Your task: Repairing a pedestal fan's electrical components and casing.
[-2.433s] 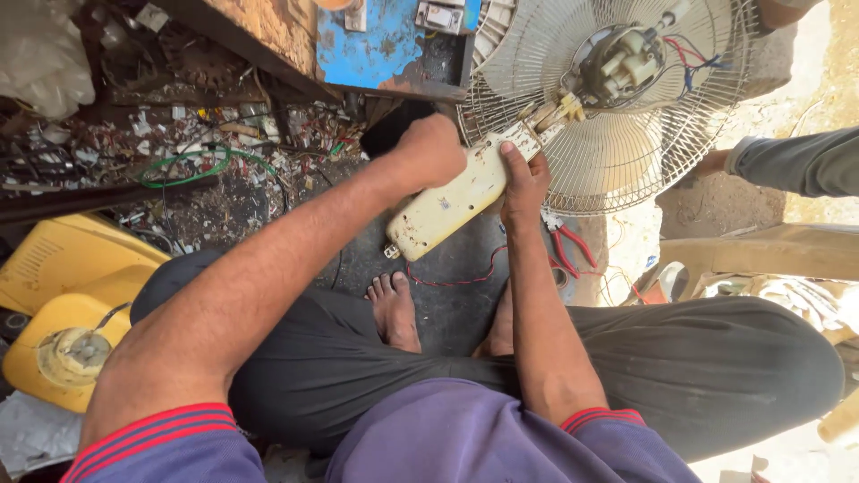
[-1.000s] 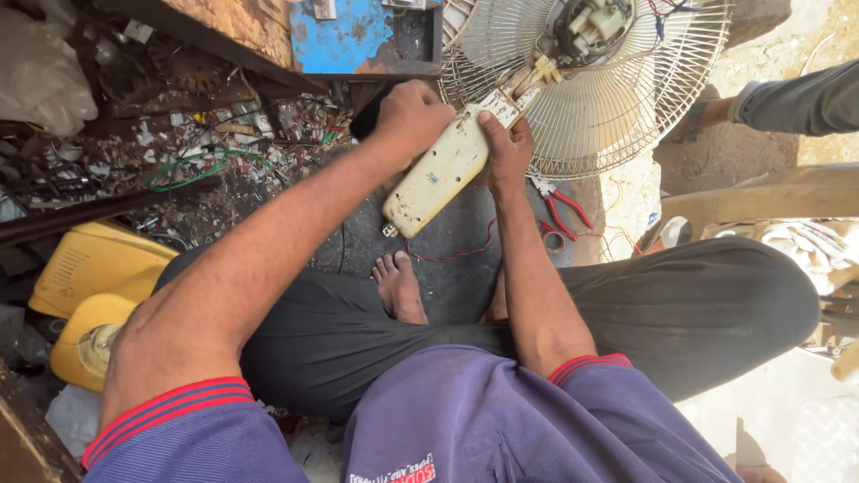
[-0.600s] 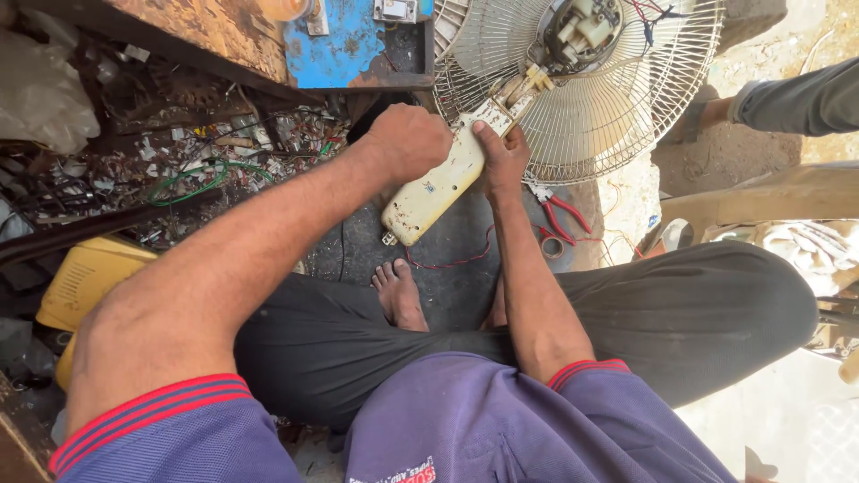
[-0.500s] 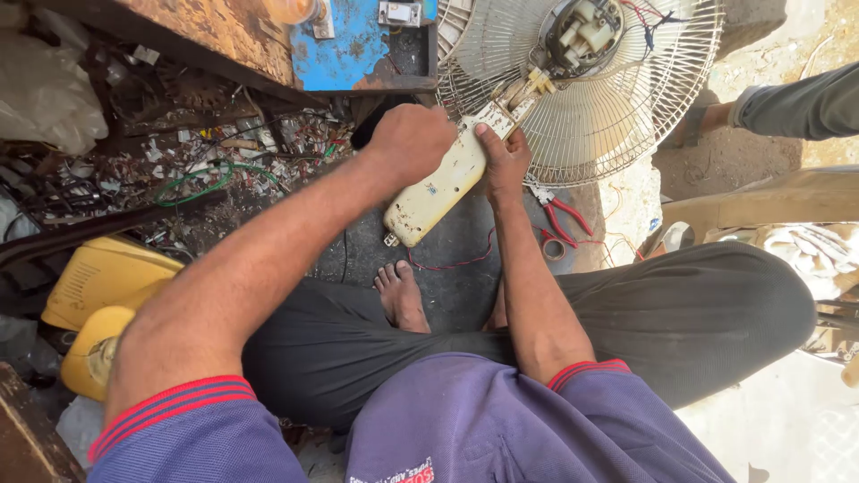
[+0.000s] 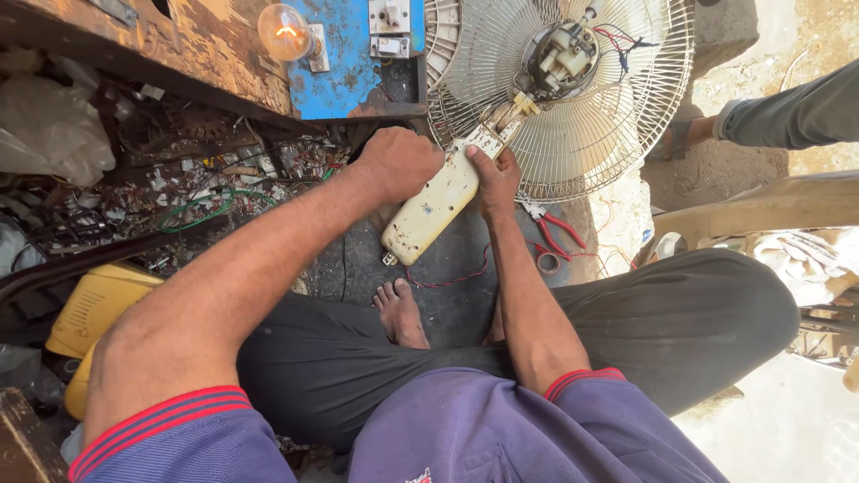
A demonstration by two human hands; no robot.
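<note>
Cream plastic — the fan neck (image 5: 432, 204) — is gripped at its upper part by both hands and lies slantwise over the crossed legs, its lower end free above the dark mat (image 5: 447, 295), its top end joined to the motor (image 5: 562, 55) at the hub of the wire guard (image 5: 573, 116).

Left hand (image 5: 398, 163): closed into a fist over the neck's upper left edge, knuckles up. Right hand (image 5: 497, 179): fingers wrapped on the right edge, thumb laid along the top face near the joint.

Compared with the view half a second ago — grip unchanged on both sides, neck at the same slant. Against the view from two seconds back, the neck is seen held higher, nearer the guard, and both hands are set closer to the joint. The frame itself has been tipped upward: a lit bulb (image 5: 284, 32) on the blue board (image 5: 358, 63) is now in view, and the yellow casing (image 5: 94, 309) sits lower left.

Judgement: work is concentrated at the neck-to-motor joint; no tool is held, and the red pliers (image 5: 559, 234) lie untouched on the mat beside the right wrist. Loose red wire (image 5: 447, 279) trails under the neck. Another person's sleeve (image 5: 796, 112) is noted at right, well apart.
</note>
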